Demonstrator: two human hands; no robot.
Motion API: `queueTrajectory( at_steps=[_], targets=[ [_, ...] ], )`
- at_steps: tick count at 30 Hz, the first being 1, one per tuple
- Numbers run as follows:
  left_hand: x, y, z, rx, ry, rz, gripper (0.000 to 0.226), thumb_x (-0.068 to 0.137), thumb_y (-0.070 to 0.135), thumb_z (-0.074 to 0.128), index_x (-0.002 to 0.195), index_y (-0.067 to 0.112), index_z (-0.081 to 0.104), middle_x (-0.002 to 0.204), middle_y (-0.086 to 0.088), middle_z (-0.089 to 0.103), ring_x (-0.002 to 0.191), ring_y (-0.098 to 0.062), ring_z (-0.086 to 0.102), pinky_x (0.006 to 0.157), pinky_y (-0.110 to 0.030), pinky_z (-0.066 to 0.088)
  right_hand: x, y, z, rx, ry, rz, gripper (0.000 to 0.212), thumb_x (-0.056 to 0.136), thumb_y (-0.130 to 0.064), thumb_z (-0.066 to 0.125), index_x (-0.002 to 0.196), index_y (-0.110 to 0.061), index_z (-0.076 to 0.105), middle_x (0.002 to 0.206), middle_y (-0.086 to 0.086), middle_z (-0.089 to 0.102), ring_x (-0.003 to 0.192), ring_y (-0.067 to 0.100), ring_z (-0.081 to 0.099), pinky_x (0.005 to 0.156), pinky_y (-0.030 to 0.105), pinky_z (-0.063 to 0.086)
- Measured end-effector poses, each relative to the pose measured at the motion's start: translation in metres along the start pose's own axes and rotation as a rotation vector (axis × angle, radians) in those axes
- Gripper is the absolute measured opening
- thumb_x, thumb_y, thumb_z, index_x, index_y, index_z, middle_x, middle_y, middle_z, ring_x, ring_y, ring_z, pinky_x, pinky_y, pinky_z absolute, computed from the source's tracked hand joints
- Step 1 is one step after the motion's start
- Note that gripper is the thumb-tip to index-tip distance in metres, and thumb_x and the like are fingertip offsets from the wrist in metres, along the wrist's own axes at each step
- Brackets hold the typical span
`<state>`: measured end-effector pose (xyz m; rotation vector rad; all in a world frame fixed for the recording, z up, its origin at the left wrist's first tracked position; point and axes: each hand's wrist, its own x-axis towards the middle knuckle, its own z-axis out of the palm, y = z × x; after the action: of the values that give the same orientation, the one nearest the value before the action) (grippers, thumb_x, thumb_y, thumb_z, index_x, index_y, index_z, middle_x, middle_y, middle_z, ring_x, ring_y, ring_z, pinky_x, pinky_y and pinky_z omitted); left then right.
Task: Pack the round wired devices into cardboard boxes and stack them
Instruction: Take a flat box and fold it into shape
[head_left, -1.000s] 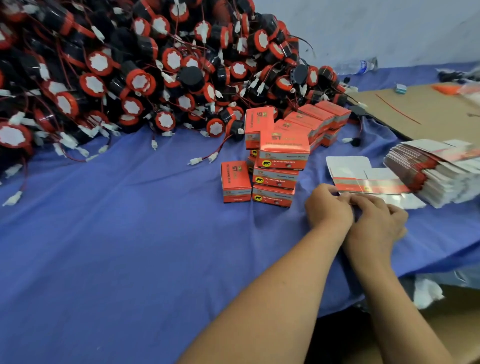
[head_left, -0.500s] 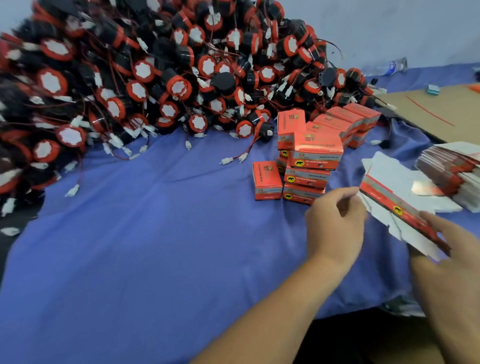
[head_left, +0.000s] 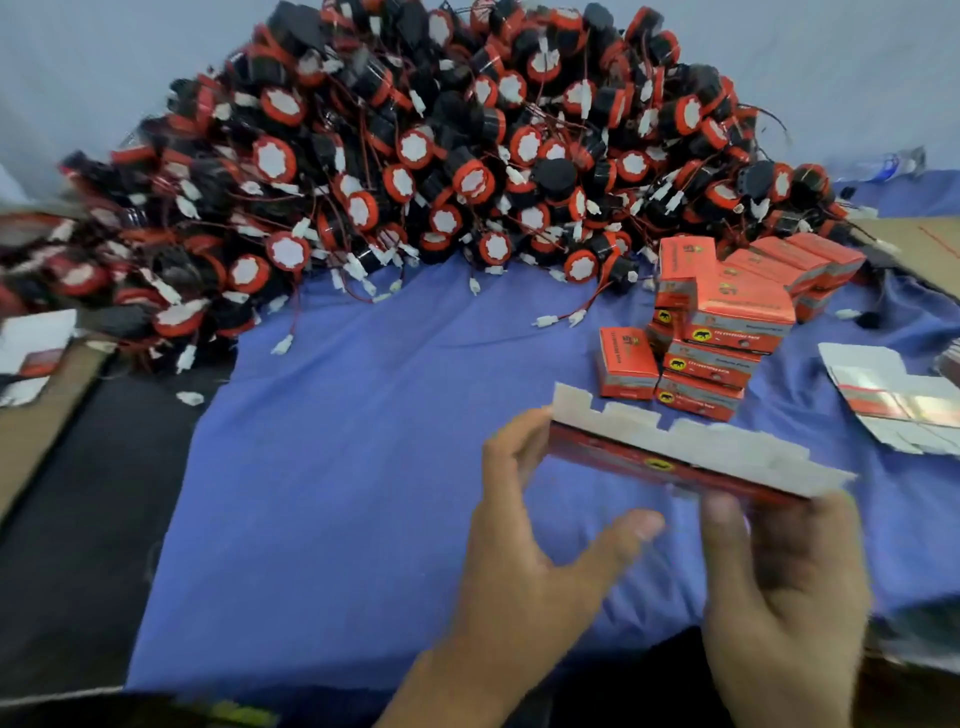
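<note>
Matt blue cloth (head_left: 363, 467), glossy cardboard boxes (head_left: 727, 312)

Backed by a plain pale wall (head_left: 104, 78), softly and evenly lit. Covered across the middle by a blue cloth (head_left: 363, 467), rumpled toward the right. Dark bench (head_left: 78, 519) top showing beside the cloth on the left. Flanked by a brown cardboard sheet (head_left: 930, 244) at far right and a cardboard piece (head_left: 31, 441) at the left edge. Near the wall, back right, a blurred plastic bottle (head_left: 893, 163).
</note>
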<state>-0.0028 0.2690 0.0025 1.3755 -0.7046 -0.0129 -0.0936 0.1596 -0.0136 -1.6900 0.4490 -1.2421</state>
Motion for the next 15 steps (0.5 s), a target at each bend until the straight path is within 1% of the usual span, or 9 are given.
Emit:
queueTrajectory(
  at_steps=[2, 3, 4, 6, 9, 11, 13, 14, 15],
  targets=[
    [-0.001, 0.0, -0.017, 0.008, 0.082, 0.004, 0.077, 0.08, 0.054, 0.083, 0.142, 0.038, 0.04, 0.149, 0.013, 0.053, 0.143, -0.017, 0.047, 0.115, -0.029, 0.039, 0.006, -0.009, 0.022, 0.089, -0.053, 0.033, 0.043, 0.096, -0.033, 0.061, 0.138, -0.03, 0.052, 0.139, 0.011, 0.061, 0.132, 0.029, 0.058, 0.113, 0.046, 0.044],
    [-0.001, 0.0, -0.026, 0.024, 0.115, 0.01, 0.079, 0.079, 0.054, 0.083, 0.143, 0.037, 0.039, 0.15, 0.013, 0.052, 0.144, -0.016, 0.046, 0.115, -0.027, 0.038, -0.003, -0.012, 0.037, 0.097, -0.113, 0.064, 0.047, 0.096, -0.034, 0.06, 0.142, -0.027, 0.049, 0.143, 0.007, 0.059, 0.135, 0.028, 0.055, 0.114, 0.05, 0.041],
    [-0.001, 0.0, -0.033, 0.042, 0.141, 0.011, 0.08, 0.079, 0.054, 0.084, 0.143, 0.037, 0.039, 0.151, 0.013, 0.052, 0.145, -0.016, 0.045, 0.115, -0.026, 0.038, -0.008, -0.009, 0.043, 0.096, -0.146, 0.058, 0.051, 0.096, -0.035, 0.06, 0.145, -0.025, 0.047, 0.145, 0.004, 0.058, 0.137, 0.026, 0.054, 0.114, 0.051, 0.041],
    [-0.004, -0.001, -0.046, 0.06, 0.172, -0.001, 0.083, 0.077, 0.054, 0.086, 0.143, 0.038, 0.039, 0.151, 0.011, 0.053, 0.146, -0.017, 0.045, 0.114, -0.026, 0.038, -0.009, -0.01, 0.054, 0.095, -0.168, 0.048, 0.055, 0.097, -0.038, 0.059, 0.148, -0.027, 0.043, 0.147, -0.003, 0.056, 0.136, 0.022, 0.054, 0.11, 0.047, 0.043],
    [-0.01, -0.007, -0.063, 0.082, 0.227, -0.042, 0.088, 0.073, 0.05, 0.09, 0.143, 0.035, 0.039, 0.151, 0.008, 0.054, 0.146, -0.017, 0.045, 0.115, -0.031, 0.038, -0.015, -0.016, 0.075, 0.061, -0.213, 0.065, 0.052, 0.101, -0.03, 0.059, 0.15, -0.028, 0.042, 0.15, -0.015, 0.053, 0.137, 0.013, 0.054, 0.106, 0.041, 0.045],
    [-0.011, -0.01, -0.071, 0.106, 0.266, -0.045, 0.09, 0.07, 0.05, 0.091, 0.142, 0.035, 0.039, 0.15, 0.011, 0.054, 0.145, -0.015, 0.045, 0.114, -0.029, 0.038, -0.019, -0.017, 0.084, 0.034, -0.223, 0.074, 0.052, 0.099, -0.029, 0.06, 0.149, -0.03, 0.044, 0.151, -0.022, 0.051, 0.137, 0.01, 0.054, 0.104, 0.037, 0.045],
    [-0.011, -0.013, -0.076, 0.148, 0.289, -0.029, 0.094, 0.069, 0.048, 0.093, 0.143, 0.032, 0.038, 0.15, 0.015, 0.05, 0.146, -0.016, 0.044, 0.113, -0.026, 0.039, -0.021, -0.019, 0.091, 0.038, -0.252, 0.088, 0.05, 0.098, -0.032, 0.059, 0.145, -0.039, 0.046, 0.148, -0.024, 0.054, 0.131, 0.01, 0.06, 0.1, 0.03, 0.049],
    [-0.01, -0.015, -0.079, 0.171, 0.29, -0.025, 0.098, 0.068, 0.047, 0.093, 0.145, 0.029, 0.036, 0.151, 0.016, 0.048, 0.147, -0.017, 0.042, 0.114, -0.026, 0.038, -0.022, -0.019, 0.094, 0.031, -0.269, 0.081, 0.045, 0.1, -0.031, 0.059, 0.142, -0.04, 0.048, 0.146, -0.023, 0.056, 0.128, 0.01, 0.062, 0.098, 0.026, 0.05],
    [-0.009, -0.017, -0.082, 0.188, 0.282, -0.026, 0.103, 0.067, 0.045, 0.094, 0.147, 0.026, 0.033, 0.153, 0.017, 0.045, 0.148, -0.017, 0.04, 0.115, -0.026, 0.037, -0.023, -0.018, 0.096, 0.027, -0.299, 0.065, 0.04, 0.103, -0.027, 0.057, 0.141, -0.037, 0.05, 0.143, -0.022, 0.058, 0.126, 0.009, 0.063, 0.097, 0.023, 0.05]
  ],
)
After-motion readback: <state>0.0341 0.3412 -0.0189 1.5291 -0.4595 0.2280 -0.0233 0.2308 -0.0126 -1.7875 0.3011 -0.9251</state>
